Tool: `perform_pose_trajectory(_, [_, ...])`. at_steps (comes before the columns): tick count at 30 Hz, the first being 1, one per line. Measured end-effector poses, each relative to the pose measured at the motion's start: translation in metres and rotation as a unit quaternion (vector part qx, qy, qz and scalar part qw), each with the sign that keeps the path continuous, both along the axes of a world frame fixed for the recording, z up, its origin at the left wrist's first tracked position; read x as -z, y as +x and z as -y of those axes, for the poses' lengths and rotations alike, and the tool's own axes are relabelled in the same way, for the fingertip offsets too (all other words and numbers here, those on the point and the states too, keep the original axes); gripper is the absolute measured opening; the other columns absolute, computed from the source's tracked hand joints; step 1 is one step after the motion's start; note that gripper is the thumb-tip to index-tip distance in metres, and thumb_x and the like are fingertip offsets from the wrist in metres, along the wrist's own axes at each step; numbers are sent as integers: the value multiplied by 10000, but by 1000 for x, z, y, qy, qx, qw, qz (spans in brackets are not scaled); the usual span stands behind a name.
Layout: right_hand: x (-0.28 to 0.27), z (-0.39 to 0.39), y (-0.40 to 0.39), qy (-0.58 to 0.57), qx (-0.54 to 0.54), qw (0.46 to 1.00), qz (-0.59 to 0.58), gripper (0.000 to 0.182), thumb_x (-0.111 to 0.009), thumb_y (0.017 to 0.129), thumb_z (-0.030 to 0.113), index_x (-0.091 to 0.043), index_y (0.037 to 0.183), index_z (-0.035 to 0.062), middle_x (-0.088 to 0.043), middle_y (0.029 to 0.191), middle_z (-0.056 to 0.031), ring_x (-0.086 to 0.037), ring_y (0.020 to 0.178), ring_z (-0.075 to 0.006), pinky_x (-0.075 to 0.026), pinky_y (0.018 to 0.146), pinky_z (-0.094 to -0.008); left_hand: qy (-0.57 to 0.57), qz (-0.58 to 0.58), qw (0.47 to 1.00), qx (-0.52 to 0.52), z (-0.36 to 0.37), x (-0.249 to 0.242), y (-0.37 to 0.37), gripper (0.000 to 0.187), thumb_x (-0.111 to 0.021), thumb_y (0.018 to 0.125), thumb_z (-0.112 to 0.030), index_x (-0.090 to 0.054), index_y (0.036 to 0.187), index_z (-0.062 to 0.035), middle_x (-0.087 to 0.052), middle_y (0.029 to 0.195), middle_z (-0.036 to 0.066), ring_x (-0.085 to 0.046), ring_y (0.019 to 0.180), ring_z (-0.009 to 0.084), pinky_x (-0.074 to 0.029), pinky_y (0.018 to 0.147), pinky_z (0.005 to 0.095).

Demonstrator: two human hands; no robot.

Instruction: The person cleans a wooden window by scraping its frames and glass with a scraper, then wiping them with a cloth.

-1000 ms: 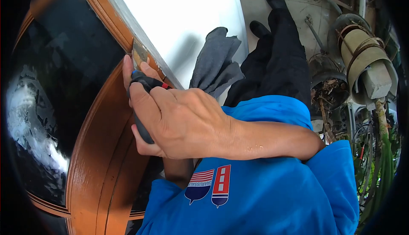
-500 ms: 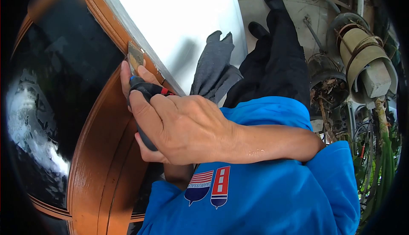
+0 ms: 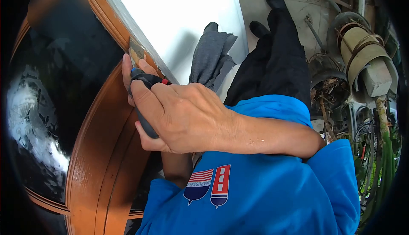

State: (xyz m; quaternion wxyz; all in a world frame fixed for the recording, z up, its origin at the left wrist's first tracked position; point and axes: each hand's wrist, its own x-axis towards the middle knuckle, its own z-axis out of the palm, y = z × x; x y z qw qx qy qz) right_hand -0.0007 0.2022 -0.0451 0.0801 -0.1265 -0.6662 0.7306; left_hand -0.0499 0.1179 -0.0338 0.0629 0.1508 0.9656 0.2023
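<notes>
My right hand (image 3: 183, 115) reaches across my body, its fingers wrapped round the dark grip of a hand tool (image 3: 147, 126) with red and blue accents. Behind it, my left hand (image 3: 126, 66) is mostly hidden; its fingers pinch around the front of the same tool. Beyond those fingertips sticks out a flat, worn, tan-and-grey blade-like end (image 3: 137, 51). It lies right at the orange-brown wooden frame (image 3: 113, 26), close to its edge against the white surface. I cannot tell the tool's exact kind.
Dark, shiny glass (image 3: 68, 64) with a whitish reflection fills the left. A bright white panel (image 3: 170, 13) stands beyond the frame. Grey cloth (image 3: 208, 60) hangs past my hands. Pots and cylinders (image 3: 362, 47), dry sticks and plants crowd the right. My shoes (image 3: 275, 0) rest on pale tiles.
Both hands and the tool have shifted slightly up in view, with the blade end still by the frame. The grey cloth has swung and changed its folds.
</notes>
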Motion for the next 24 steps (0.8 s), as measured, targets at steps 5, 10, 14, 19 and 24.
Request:
perform_pose_trajectory(5, [0,1,-2,-18,-8,1000,-2,461,-690,809,250,-560,1134,-49,-552,649,-77,-600,508,-198,-526,440,-325,3,1,1000,1,0,-1,3,457,-527,1018,-203,-492,1362,96,-544,1380,230,-615,1183,238,-531,981,310])
perform_pose_trajectory(10, [-4,-3,3,-5,-7,1000,-1,481,-673,823,280,-552,1146,-54,-558,657,-83,-607,514,-211,-531,452,-335,6,-3,1000,3,-2,1,3,452,-532,1016,-194,-491,1362,95,-544,1381,229,-616,1180,237,-532,979,309])
perform_pose_trajectory(14, [-1,1,-4,5,-11,1000,2,483,-669,834,294,-550,1143,-58,-557,655,-83,-607,510,-216,-536,452,-341,5,-7,1000,3,-4,2,1,449,-537,1015,-186,-491,1362,94,-543,1381,228,-617,1178,237,-533,978,309])
perform_pose_trajectory(19, [-4,-3,1,17,-12,1000,11,453,-669,839,300,-556,1116,-40,-564,652,-79,-608,506,-207,-540,456,-335,10,-8,1000,6,-4,2,4,445,-543,1012,-177,-491,1362,93,-543,1381,227,-619,1176,236,-534,976,308])
perform_pose_trajectory(24, [2,-2,-3,6,-2,1000,-7,461,-671,834,300,-561,1129,-36,-565,650,-74,-616,522,-208,-544,464,-329,13,-8,1000,9,-2,3,2,441,-548,1010,-168,-491,1363,91,-543,1382,226,-620,1173,236,-535,974,307])
